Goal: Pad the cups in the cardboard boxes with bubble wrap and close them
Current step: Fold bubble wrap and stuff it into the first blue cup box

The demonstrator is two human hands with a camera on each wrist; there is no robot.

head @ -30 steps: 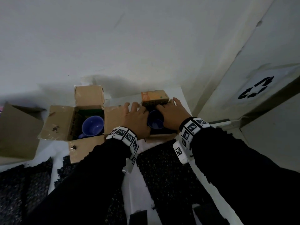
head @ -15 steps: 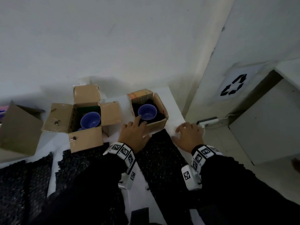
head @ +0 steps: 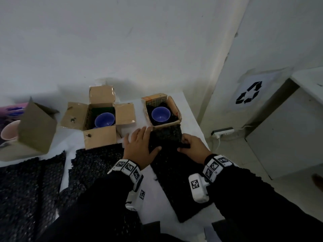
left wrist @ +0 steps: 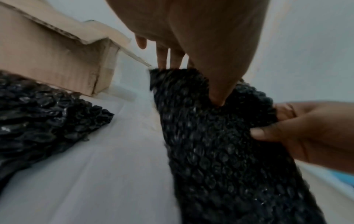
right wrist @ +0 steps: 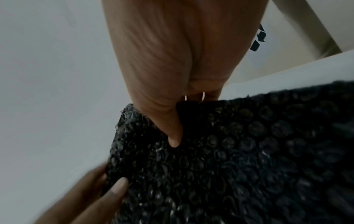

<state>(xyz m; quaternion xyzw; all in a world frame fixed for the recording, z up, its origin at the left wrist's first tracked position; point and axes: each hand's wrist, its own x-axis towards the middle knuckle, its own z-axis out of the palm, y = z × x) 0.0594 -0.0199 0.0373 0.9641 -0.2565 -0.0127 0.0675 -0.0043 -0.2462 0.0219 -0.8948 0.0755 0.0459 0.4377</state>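
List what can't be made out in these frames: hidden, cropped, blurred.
- Left hand fingertips: head view, under the bubble wrap sheet; grip unclear.
- Right hand fingers: right wrist view, hidden by its own palm.
- Left blue cup base: head view, sunk in the open box.
- Pink cup: head view, behind a cardboard flap.
- Right box label print: too small.

Dim, flat, cool light is falling across all three views. Soft shadows are lying on the white wall (head: 122,49) beyond the hands, directly behind the open brown cardboard boxes (head: 99,117). Wide-angle distortion is bending straight lines toward the frame edges. In both wrist views, motion blur is smearing the black bubble wrap sheet (left wrist: 220,144) near the fingertips (right wrist: 118,188), and faint glints are showing on its bubbles. Image noise is softening dark areas.
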